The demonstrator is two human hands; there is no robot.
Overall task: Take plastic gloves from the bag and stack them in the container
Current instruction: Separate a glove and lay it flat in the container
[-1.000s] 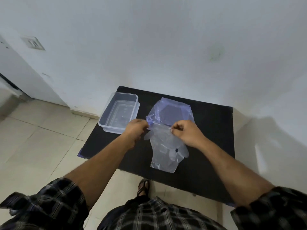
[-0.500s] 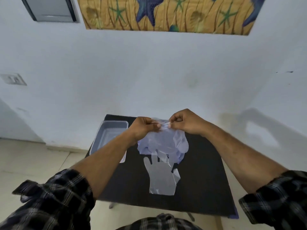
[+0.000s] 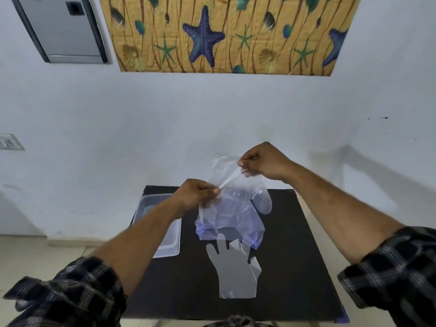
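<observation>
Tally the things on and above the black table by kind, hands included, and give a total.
Hands: 2, left hand and right hand
Plastic bag: 1
Loose glove on the table: 1
Clear container: 1
Total: 5

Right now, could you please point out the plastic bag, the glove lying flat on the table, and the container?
plastic bag (image 3: 232,210): head view, its crumpled middle.
glove (image 3: 236,272): head view, its palm.
container (image 3: 168,246): head view, near right corner.
</observation>
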